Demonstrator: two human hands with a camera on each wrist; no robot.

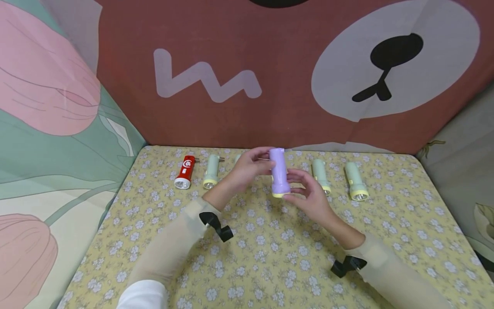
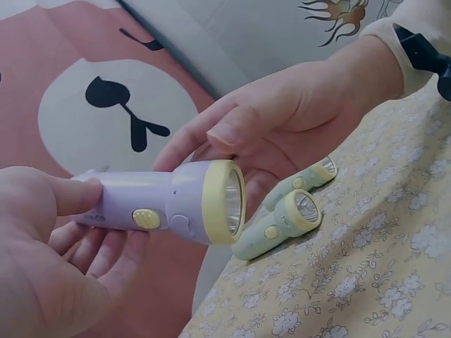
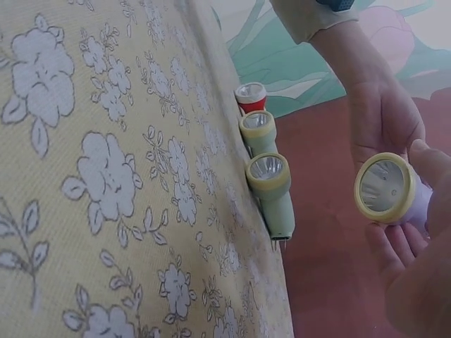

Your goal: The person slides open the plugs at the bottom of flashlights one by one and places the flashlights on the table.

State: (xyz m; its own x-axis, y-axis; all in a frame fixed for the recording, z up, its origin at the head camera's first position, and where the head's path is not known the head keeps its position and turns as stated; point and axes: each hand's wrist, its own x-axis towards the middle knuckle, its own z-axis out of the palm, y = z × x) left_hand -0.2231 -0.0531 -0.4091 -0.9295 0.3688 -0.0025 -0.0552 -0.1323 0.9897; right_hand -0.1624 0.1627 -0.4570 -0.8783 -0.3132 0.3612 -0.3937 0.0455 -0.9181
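A purple flashlight (image 1: 278, 171) with a yellow rim is held up above the table, its lens end toward me. My left hand (image 1: 248, 168) grips its tail half, thumb on one side and fingers on the other. In the left wrist view a yellow switch (image 2: 146, 219) shows on its side. My right hand (image 1: 310, 196) is beside the lens end, fingers loosely extended and thumb close to the rim. Whether it touches the flashlight is hard to tell. The right wrist view shows the clear lens (image 3: 384, 186) face-on between both hands.
On the flowered cloth (image 1: 254, 257) lie a red flashlight (image 1: 185, 171) and a green flashlight (image 1: 212, 171) at left, both with prongs. Another green one (image 3: 271, 190) is mostly behind my left hand. Two green flashlights (image 1: 354, 181) lie at right. Printed fabric stands behind.
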